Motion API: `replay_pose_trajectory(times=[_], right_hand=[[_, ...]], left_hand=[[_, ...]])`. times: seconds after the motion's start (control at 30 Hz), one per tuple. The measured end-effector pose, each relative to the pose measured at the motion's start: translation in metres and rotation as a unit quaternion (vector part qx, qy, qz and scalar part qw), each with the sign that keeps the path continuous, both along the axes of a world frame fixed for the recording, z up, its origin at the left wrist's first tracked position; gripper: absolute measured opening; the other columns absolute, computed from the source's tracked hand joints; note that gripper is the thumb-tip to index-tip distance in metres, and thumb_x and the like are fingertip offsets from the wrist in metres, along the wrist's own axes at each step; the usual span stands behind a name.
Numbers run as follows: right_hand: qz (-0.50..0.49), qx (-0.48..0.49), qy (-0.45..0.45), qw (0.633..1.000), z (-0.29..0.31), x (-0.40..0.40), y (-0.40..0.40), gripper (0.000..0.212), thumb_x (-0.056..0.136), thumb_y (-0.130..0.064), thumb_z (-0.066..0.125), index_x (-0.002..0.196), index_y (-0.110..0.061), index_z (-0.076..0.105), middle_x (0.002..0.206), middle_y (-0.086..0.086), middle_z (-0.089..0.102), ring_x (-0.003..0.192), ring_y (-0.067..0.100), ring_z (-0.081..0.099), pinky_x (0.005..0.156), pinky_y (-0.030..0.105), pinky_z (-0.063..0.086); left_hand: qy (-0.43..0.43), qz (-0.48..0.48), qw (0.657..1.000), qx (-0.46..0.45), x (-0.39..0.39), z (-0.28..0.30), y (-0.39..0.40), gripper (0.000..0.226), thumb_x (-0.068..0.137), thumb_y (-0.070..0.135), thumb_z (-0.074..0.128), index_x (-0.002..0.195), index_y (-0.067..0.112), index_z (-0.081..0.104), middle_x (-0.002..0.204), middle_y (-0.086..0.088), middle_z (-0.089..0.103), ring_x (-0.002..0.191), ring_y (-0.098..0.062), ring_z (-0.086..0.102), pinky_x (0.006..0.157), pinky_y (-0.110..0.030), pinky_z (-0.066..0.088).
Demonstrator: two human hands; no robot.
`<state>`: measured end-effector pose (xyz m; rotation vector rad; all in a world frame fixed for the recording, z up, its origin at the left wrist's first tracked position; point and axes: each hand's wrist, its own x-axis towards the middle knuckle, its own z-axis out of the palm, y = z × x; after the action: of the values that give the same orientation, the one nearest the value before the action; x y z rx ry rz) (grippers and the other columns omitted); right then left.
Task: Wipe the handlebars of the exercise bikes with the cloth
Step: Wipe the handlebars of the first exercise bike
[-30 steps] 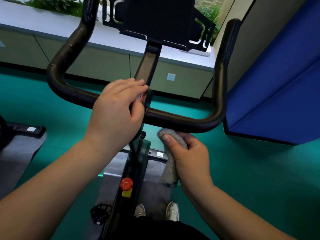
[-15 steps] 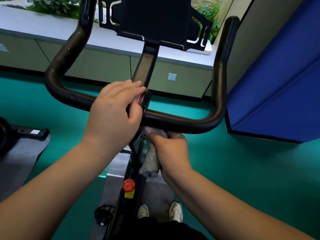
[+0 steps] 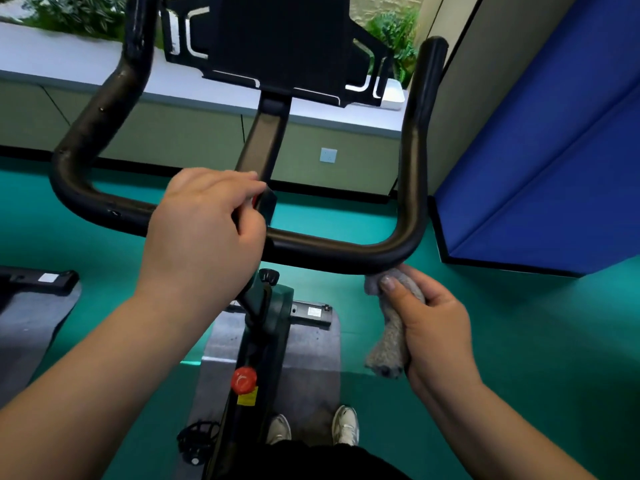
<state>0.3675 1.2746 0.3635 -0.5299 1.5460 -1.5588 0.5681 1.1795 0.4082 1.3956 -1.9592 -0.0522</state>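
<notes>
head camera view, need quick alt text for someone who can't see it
Seen from above, a person's right hand presses a grey cloth against the underside of a black exercise bike handlebar near its right bend, while the left hand grips the bar at its centre. Below are the bike frame with a red knob, white shoes and a green floor.

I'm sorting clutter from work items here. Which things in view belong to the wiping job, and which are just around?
In the job:
black curved handlebar
grey fluffy cloth, gripped by the right hand
left hand, gripping the handlebar's middle

Just around:
red round knob
black flat tablet holder
blue padded mat
white shoes
</notes>
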Motion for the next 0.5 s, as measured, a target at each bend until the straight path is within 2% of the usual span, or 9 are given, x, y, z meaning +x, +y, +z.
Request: replay_pose_trajectory(times=[0.07, 0.17, 0.3, 0.4, 0.5], right_hand=[[-0.039, -0.019, 0.033, 0.999, 0.006, -0.013, 0.002, 0.022, 0.081, -0.005, 0.070, 0.100, -0.015, 0.072, 0.088, -0.004, 0.076, 0.083, 0.009, 0.068, 0.071, 0.016, 0.052], [-0.069, -0.082, 0.142, 0.984, 0.029, -0.024, 0.002, 0.022, 0.082, -0.010, 0.070, 0.102, -0.020, 0.071, 0.092, -0.010, 0.075, 0.089, 0.005, 0.067, 0.077, 0.015, 0.052], [0.008, -0.116, 0.352, 0.929, 0.044, -0.011, -0.012, 0.027, 0.076, -0.018, 0.077, 0.102, -0.021, 0.072, 0.097, -0.005, 0.067, 0.091, 0.002, 0.062, 0.082, 0.009, 0.045], [0.054, -0.137, 0.422, 0.895, 0.034, 0.002, -0.014, 0.031, 0.076, -0.025, 0.076, 0.106, -0.017, 0.072, 0.093, -0.005, 0.057, 0.088, 0.006, 0.058, 0.081, 0.006, 0.041], [0.071, -0.156, 0.485, 0.858, 0.030, -0.002, -0.017, 0.033, 0.078, -0.025, 0.073, 0.109, -0.013, 0.071, 0.092, -0.003, 0.054, 0.086, 0.009, 0.055, 0.081, 0.007, 0.041]], left_hand=[[-0.004, 0.002, 1.000, 0.007, -0.002, 0.001, -0.001, 0.029, 0.081, 0.008, 0.052, 0.100, 0.013, 0.073, 0.105, 0.000, 0.070, 0.102, -0.023, 0.057, 0.094, -0.015, 0.031], [-0.011, 0.008, 1.000, 0.019, -0.004, 0.004, -0.001, 0.029, 0.082, 0.007, 0.052, 0.100, 0.014, 0.074, 0.104, 0.001, 0.071, 0.101, -0.023, 0.056, 0.090, -0.015, 0.030], [-0.015, 0.020, 0.999, 0.031, -0.009, 0.007, -0.001, 0.028, 0.084, 0.008, 0.052, 0.099, 0.018, 0.074, 0.104, 0.005, 0.071, 0.102, -0.023, 0.053, 0.088, -0.023, 0.035], [-0.012, 0.026, 0.999, 0.035, -0.010, 0.008, -0.001, 0.031, 0.083, 0.012, 0.049, 0.099, 0.019, 0.074, 0.103, 0.006, 0.071, 0.102, -0.023, 0.051, 0.084, -0.028, 0.039], [-0.017, 0.026, 0.999, 0.028, -0.010, 0.007, -0.001, 0.031, 0.083, 0.013, 0.048, 0.099, 0.019, 0.074, 0.104, 0.006, 0.071, 0.101, -0.023, 0.051, 0.085, -0.026, 0.038]])
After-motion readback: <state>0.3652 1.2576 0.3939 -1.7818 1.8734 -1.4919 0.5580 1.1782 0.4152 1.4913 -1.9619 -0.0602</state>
